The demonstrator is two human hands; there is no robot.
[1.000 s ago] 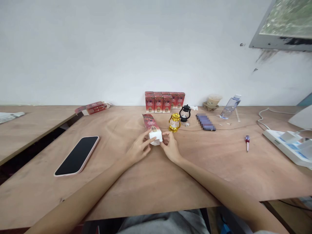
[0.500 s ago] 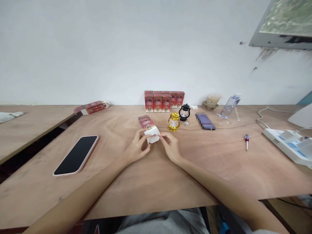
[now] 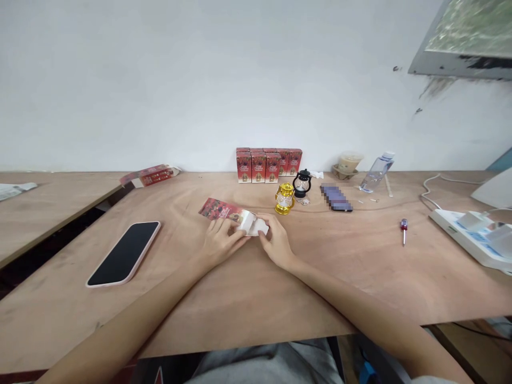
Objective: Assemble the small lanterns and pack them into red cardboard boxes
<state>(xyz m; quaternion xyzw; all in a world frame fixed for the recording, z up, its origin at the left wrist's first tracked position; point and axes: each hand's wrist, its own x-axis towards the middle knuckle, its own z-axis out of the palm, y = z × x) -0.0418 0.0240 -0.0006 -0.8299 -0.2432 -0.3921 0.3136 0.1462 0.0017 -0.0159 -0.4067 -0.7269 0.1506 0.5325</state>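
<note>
A flat red-printed cardboard box (image 3: 224, 210) with white inner flaps lies slanted between my hands, its white end towards the right. My left hand (image 3: 222, 238) grips its near edge, fingers over the print and thumb by the flaps. At the white end my right hand (image 3: 276, 240) pinches the flaps between thumb and fingers. Just beyond my right hand stands a small gold lantern (image 3: 284, 199). A black lantern (image 3: 302, 184) stands behind it, with small bits at its base.
Several red boxes (image 3: 258, 168) stand in rows by the wall. A phone (image 3: 124, 255) lies left; a second phone (image 3: 336, 198), a cup (image 3: 349, 163), a tilted bottle (image 3: 376, 173), a screwdriver (image 3: 404, 230) and a power strip (image 3: 472, 240) are to the right. Another red carton (image 3: 154, 175) lies far left.
The box has turned so its red end points further left and its white flaps further right. My left fingers have moved onto its printed side; my right hand has shifted round the flaps.
</note>
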